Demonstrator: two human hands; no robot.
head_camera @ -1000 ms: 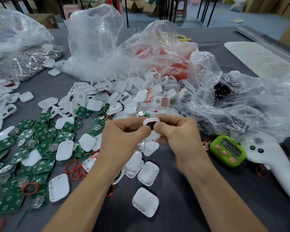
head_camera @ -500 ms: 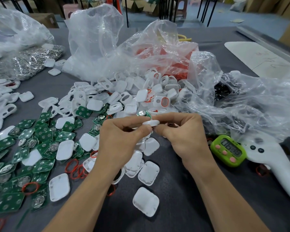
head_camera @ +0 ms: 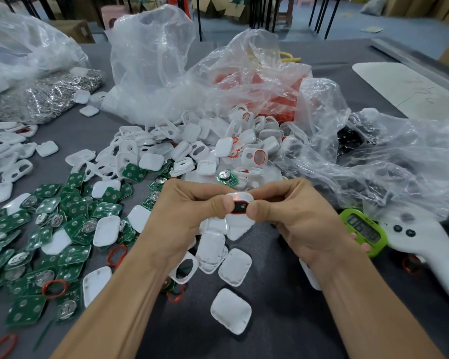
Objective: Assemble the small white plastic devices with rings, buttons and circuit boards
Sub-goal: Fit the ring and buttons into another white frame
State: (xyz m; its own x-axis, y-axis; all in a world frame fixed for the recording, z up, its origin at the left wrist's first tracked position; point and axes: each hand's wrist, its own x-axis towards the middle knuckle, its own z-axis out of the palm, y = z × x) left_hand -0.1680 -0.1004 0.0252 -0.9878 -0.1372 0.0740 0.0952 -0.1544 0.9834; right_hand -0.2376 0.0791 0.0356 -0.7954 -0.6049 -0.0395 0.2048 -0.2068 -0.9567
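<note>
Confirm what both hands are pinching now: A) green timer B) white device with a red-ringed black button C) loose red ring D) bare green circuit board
B: the left hand and right hand pinch a white device whose black button, edged in red, shows between the thumbs.

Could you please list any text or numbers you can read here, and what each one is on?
Nothing reads clearly.
On the green timer: display digits, too blurred to quote.
On the white board: faint red handwriting, illegible.
On the circuit boards: any print is too small to read.
</note>
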